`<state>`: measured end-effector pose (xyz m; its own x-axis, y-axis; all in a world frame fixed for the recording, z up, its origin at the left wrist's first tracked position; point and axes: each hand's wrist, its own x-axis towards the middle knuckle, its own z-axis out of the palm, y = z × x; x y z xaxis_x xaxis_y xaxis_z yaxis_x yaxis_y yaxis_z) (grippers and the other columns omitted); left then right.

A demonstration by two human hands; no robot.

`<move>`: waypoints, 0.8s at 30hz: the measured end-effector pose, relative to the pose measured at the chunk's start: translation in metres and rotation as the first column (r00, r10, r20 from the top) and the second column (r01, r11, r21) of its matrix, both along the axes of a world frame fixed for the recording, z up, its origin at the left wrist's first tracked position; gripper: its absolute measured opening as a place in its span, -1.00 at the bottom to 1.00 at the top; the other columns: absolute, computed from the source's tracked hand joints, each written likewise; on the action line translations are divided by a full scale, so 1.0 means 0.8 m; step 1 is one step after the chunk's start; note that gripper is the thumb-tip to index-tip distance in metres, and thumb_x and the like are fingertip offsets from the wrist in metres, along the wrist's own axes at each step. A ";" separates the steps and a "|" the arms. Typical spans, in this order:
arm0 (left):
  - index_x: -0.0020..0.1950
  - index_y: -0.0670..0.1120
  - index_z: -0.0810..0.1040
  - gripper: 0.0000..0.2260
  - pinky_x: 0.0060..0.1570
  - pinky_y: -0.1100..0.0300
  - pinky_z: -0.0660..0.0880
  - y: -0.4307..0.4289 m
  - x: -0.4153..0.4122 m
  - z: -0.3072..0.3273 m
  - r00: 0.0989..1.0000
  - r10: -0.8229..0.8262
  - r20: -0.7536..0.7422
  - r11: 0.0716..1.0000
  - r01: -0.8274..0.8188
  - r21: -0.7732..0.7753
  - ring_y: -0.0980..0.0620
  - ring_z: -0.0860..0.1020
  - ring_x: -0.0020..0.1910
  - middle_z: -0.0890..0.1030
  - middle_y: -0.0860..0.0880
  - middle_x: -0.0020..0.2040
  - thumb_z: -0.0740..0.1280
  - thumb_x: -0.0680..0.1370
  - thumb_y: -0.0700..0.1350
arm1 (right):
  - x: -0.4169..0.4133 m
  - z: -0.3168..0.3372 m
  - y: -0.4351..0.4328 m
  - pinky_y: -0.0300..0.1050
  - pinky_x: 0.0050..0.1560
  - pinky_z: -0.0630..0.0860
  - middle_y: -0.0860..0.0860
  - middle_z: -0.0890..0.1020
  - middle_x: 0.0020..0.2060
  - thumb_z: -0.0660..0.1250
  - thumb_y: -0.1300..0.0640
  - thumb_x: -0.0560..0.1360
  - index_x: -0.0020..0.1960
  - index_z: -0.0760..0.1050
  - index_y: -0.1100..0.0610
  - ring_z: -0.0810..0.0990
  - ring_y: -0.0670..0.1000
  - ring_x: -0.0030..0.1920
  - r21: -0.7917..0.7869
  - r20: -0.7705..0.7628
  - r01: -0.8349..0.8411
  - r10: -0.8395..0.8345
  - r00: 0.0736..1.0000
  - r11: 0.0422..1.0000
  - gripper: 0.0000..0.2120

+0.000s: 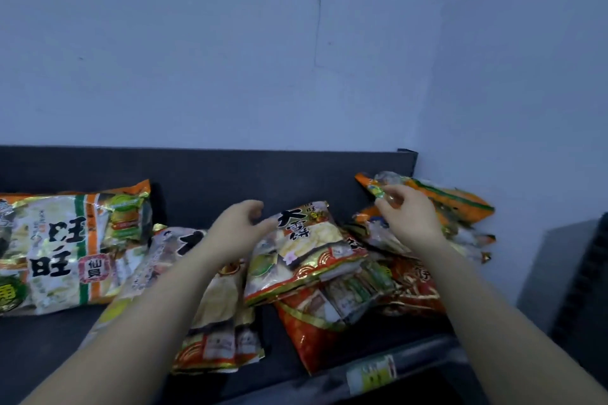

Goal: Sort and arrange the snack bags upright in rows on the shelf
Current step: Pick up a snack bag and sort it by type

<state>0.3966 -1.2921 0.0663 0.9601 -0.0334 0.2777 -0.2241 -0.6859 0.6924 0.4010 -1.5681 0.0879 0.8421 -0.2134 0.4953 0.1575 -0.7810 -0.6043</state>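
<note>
Several snack bags lie flat on a dark shelf point(49, 345). A large white and orange bag point(69, 250) rests on its side at the left. In the middle a cream and red bag point(306, 256) lies tilted on top of a red bag point(316, 332). My left hand point(238, 227) hovers at that cream bag's top left corner, fingers curled and apart, thumb touching its edge. At the right, my right hand point(406, 215) pinches the top corner of an orange bag point(454, 200) that lies on a pile of like bags. Another cream bag point(217, 316) lies under my left forearm.
A pale blue wall point(230, 59) rises behind the shelf's dark back panel point(230, 171), and a side wall closes the right end. The shelf's front rail carries a price label point(370, 375). A grey unit point(572, 289) stands at the far right.
</note>
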 end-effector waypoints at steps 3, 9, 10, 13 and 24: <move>0.48 -0.13 0.36 -0.48 0.07 0.24 0.44 -0.075 0.017 0.018 0.990 -0.139 0.001 0.986 0.138 -0.092 0.14 0.53 0.10 0.51 -0.02 0.36 0.33 0.59 0.07 | -0.005 0.007 -0.052 -0.13 0.16 0.41 0.05 0.56 0.29 0.31 0.02 0.58 0.38 0.46 0.14 0.52 0.04 0.26 0.003 0.017 0.072 -0.072 0.997 0.997 -0.60; -0.06 0.02 0.51 -0.84 0.02 0.08 0.45 -0.203 0.063 0.042 0.963 -0.260 -0.064 0.935 0.235 -0.267 0.00 0.51 -0.05 0.53 -0.10 0.00 0.32 0.58 0.09 | 0.002 0.016 -0.142 -0.10 0.25 0.36 0.11 0.54 0.32 0.29 0.06 0.58 0.37 0.46 0.19 0.47 0.11 0.32 -0.016 -0.023 0.244 -0.245 0.969 0.970 -0.60; -0.18 0.02 0.43 -0.78 -0.05 0.08 0.44 -0.219 0.073 0.044 0.960 -0.265 -0.084 0.930 0.232 -0.286 -0.03 0.50 -0.13 0.49 -0.10 -0.09 0.32 0.57 0.10 | 0.005 0.014 -0.153 -0.11 0.24 0.36 0.11 0.55 0.31 0.29 0.07 0.58 0.37 0.46 0.19 0.48 0.11 0.31 -0.010 -0.037 0.259 -0.259 0.965 0.966 -0.60; -0.02 -0.11 0.52 -0.66 0.13 0.01 0.53 -0.261 0.110 0.047 0.941 -0.280 -0.190 0.907 0.194 -0.373 -0.12 0.58 0.05 0.55 -0.12 0.04 0.32 0.55 0.17 | 0.016 0.010 -0.179 -0.14 0.17 0.38 0.11 0.57 0.27 0.28 0.08 0.59 0.38 0.45 0.17 0.51 0.11 0.26 0.016 -0.080 0.301 -0.299 0.951 0.953 -0.62; 0.48 -0.10 0.31 -0.28 0.09 0.00 0.53 -0.362 0.223 0.046 0.752 -0.494 -0.436 0.694 0.039 -0.719 -0.11 0.45 0.12 0.41 -0.12 0.32 0.50 0.43 0.13 | 0.095 -0.004 -0.242 -0.10 0.33 0.30 0.11 0.48 0.38 0.15 0.06 0.64 0.42 0.41 0.18 0.42 0.11 0.36 0.007 -0.206 0.319 -0.311 0.928 0.948 -0.61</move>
<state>0.5750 -1.5819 0.1030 0.9036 -0.3517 -0.2446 0.2603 -0.0028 0.9655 0.4766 -1.7614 0.0847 0.8086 -0.5003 0.3096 -0.2199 -0.7452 -0.6296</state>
